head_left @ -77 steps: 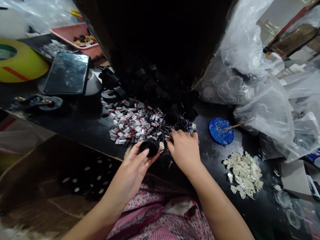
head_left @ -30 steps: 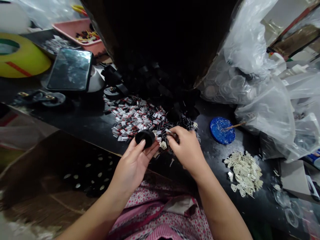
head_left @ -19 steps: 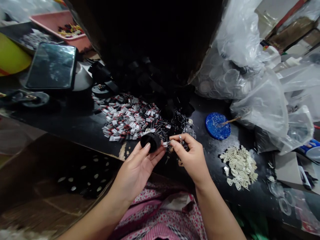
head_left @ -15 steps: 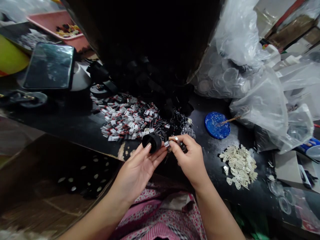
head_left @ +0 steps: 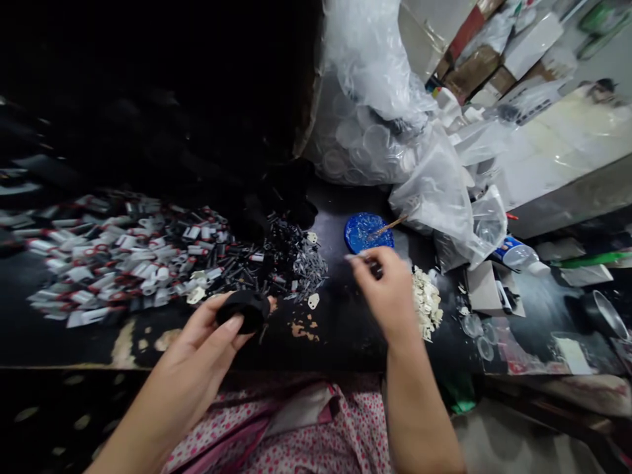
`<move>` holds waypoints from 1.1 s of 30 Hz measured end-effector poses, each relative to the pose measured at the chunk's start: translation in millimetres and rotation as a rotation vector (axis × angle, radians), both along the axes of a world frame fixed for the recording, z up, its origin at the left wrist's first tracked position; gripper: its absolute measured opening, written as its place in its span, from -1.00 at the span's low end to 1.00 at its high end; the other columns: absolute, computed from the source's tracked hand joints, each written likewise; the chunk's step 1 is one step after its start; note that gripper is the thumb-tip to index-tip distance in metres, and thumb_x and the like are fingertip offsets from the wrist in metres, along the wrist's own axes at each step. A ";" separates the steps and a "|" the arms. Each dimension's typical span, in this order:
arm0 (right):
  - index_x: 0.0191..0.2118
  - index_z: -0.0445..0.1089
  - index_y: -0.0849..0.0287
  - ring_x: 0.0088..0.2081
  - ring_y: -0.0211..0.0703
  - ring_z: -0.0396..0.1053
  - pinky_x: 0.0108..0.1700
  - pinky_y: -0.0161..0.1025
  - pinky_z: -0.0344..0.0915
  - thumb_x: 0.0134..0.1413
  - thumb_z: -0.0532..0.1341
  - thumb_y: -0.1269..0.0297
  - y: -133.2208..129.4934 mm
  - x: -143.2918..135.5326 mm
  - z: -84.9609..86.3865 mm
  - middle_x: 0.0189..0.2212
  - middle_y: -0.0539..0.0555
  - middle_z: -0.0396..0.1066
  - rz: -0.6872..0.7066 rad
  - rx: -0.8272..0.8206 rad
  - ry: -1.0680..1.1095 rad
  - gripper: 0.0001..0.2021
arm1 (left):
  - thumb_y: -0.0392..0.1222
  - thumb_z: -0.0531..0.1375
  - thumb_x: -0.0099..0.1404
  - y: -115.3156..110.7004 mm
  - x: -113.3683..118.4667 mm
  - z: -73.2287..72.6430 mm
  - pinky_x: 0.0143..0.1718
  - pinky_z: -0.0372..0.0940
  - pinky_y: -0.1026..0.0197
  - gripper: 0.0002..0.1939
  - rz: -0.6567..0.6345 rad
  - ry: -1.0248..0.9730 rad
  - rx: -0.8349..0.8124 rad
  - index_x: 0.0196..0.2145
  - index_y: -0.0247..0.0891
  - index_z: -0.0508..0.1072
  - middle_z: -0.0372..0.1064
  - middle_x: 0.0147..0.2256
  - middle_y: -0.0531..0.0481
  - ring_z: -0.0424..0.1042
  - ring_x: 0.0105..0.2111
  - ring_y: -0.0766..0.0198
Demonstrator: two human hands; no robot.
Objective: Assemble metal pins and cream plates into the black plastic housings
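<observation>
My left hand (head_left: 207, 349) is closed around a hollow black round plastic part (head_left: 244, 312), its opening facing up and towards me. My right hand (head_left: 385, 289) is over the table, just in front of a blue round lid (head_left: 353, 232) filled with glistening paste. Its fingers are curled, with something small and dark showing between them, too blurred to name. A thin wooden stick (head_left: 395, 224) rests in the paste, apart from the fingertips. Behind my right wrist lies a pile of cream-coloured flat pieces (head_left: 425, 303), partly covered by the hand.
Small white-and-black parts with red rings (head_left: 118, 257) are heaped at left. Beside them lie dark springs and grey pins (head_left: 301, 266). Plastic bags of clear round caps (head_left: 365, 145) stand behind the lid. A small open box (head_left: 484, 289) sits at right.
The view has swung right. My right hand has come away from the black part and moved to the front of the blue lid. My left hand still holds the black part.
</observation>
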State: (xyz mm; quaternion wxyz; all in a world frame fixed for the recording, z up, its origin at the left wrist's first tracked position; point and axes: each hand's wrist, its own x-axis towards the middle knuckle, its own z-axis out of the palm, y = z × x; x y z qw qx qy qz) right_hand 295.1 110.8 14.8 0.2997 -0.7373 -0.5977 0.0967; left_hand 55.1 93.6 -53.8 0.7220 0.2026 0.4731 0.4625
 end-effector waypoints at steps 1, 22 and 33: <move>-0.26 0.45 0.13 -0.21 -0.05 0.43 -0.09 -0.11 0.21 0.20 0.26 0.21 5.3 15.8 1.1 -0.24 0.08 0.53 -0.077 -0.020 -0.087 -0.89 | -0.10 0.43 0.14 0.2 0.6 0.6 -0.01 0.45 0.12 -0.65 0.008 -0.001 0.015 -0.12 -0.11 0.51 0.62 -0.17 -0.04 0.58 -0.11 0.06; -0.22 0.48 0.16 -0.15 0.03 0.45 -0.08 -0.09 0.18 0.20 0.23 0.24 33.2 53.2 -7.9 -0.20 0.12 0.53 -0.015 -0.156 -0.259 -0.87 | -0.22 0.33 0.27 0.7 4.3 5.1 -0.21 0.51 0.25 -0.83 0.029 -0.016 0.058 -0.15 -0.15 0.54 0.62 -0.24 0.01 0.58 -0.28 0.19; -0.34 0.46 0.11 -0.49 -0.31 0.19 -0.39 -0.32 0.16 0.16 0.32 0.10 -9.8 -25.6 -0.1 -0.51 -0.10 0.31 0.130 -0.173 0.800 -0.80 | -0.21 0.36 0.25 5.0 23.7 21.7 -0.18 0.52 0.13 -0.78 -0.146 -0.273 -0.101 -0.13 -0.22 0.58 0.61 -0.15 -0.13 0.62 -0.24 0.09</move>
